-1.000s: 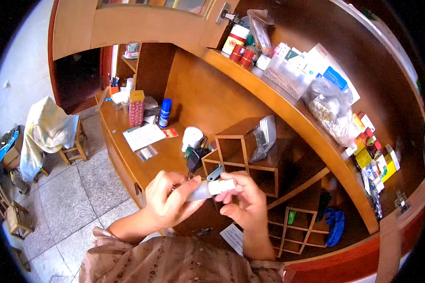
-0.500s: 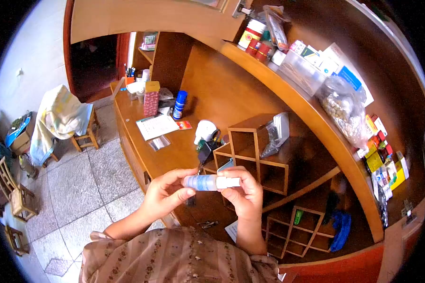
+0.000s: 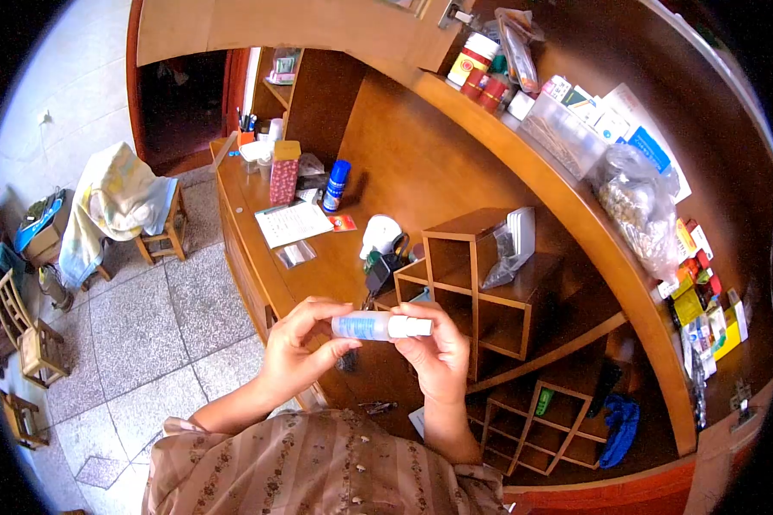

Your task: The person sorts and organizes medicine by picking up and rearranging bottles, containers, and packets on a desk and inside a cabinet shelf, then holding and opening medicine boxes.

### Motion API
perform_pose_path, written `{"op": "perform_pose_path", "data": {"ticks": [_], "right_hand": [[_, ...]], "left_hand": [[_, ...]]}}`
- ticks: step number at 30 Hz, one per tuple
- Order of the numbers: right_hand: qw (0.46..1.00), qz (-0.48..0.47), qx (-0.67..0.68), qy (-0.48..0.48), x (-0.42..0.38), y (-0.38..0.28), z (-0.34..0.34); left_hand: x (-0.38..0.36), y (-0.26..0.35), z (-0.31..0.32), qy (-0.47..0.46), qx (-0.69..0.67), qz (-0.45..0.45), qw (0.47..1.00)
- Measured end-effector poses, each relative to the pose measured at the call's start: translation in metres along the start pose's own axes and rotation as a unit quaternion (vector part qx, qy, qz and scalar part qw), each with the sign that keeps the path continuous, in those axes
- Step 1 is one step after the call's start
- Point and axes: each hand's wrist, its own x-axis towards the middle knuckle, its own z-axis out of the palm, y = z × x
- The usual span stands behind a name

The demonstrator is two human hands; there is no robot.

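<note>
A: Where's the bottle point(image 3: 362, 326)?
B: Held up in front of the person's chest, lying sideways, its white cap point(image 3: 410, 327) pointing right.
A: And the hands?
B: Both grasp it: the left hand point(image 3: 302, 348) pinches the base end, the right hand point(image 3: 438, 354) the cap end.
A: What's nearest beyond them?
B: The wooden rack point(image 3: 452, 233) stands close past the right fingers; a white round thing point(image 3: 380, 235) sits to its left on the tabletop point(image 3: 331, 285).
A: Any room?
B: A bare patch lies between that and the clear packet point(image 3: 296, 254), near the left edge. The paper point(image 3: 290, 225), blue can point(image 3: 337, 186) and red box point(image 3: 284, 174) crowd toward the far left corner.
A: Outside that edge?
B: Open floor point(image 3: 137, 330). On the right, the raised shelf's edge point(image 3: 524, 162) curves around, narrowing the space.
</note>
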Motion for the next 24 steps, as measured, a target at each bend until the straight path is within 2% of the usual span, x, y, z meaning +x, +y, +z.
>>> {"op": "perform_pose_path", "data": {"ticks": [3,5,8,9,11,12,14,15,16,18,22,24], "right_hand": [[1.0,0.001,-0.001,0.0,-0.001,0.0,0.001],[1.0,-0.01,-0.008,-0.005,0.0,0.0,0.002],[0.997,-0.04,-0.062,-0.014,0.001,0.003,-0.002],[0.994,-0.025,-0.101,0.013,0.002,0.0,-0.001],[0.987,0.029,-0.144,0.067,-0.003,-0.003,-0.008],[0.975,0.023,-0.205,0.083,-0.005,0.003,-0.017],[0.951,0.091,-0.289,0.064,-0.019,0.026,-0.038],[0.937,0.099,-0.329,0.061,-0.028,0.044,-0.047],[0.93,0.129,-0.339,0.056,-0.039,0.062,-0.055],[0.895,0.206,-0.391,0.064,-0.063,0.098,-0.069],[0.869,0.231,-0.429,0.081,-0.093,0.151,-0.082],[0.828,0.27,-0.483,0.092,-0.101,0.163,-0.085]], "left_hand": [[0.001,-0.001,0.005,0.015,-0.003,0.009,1.0],[0.003,-0.007,0.008,0.063,0.028,0.057,0.996],[0.006,-0.008,0.004,0.027,0.057,0.07,0.996],[0.008,-0.004,0.004,0.025,0.058,0.065,0.996],[0.009,0.004,0.003,-0.035,0.063,-0.031,0.997],[0.005,-0.002,-0.002,-0.034,0.064,-0.039,0.997],[-0.005,-0.028,-0.017,-0.181,0.216,-0.082,0.956],[-0.017,-0.044,-0.021,-0.202,0.219,-0.132,0.945],[-0.028,-0.061,-0.025,-0.201,0.217,-0.14,0.945],[-0.046,-0.091,-0.033,-0.261,0.283,-0.194,0.902],[-0.064,-0.123,-0.043,-0.23,0.305,-0.192,0.904],[-0.065,-0.135,-0.046,-0.216,0.326,-0.231,0.891]]}}
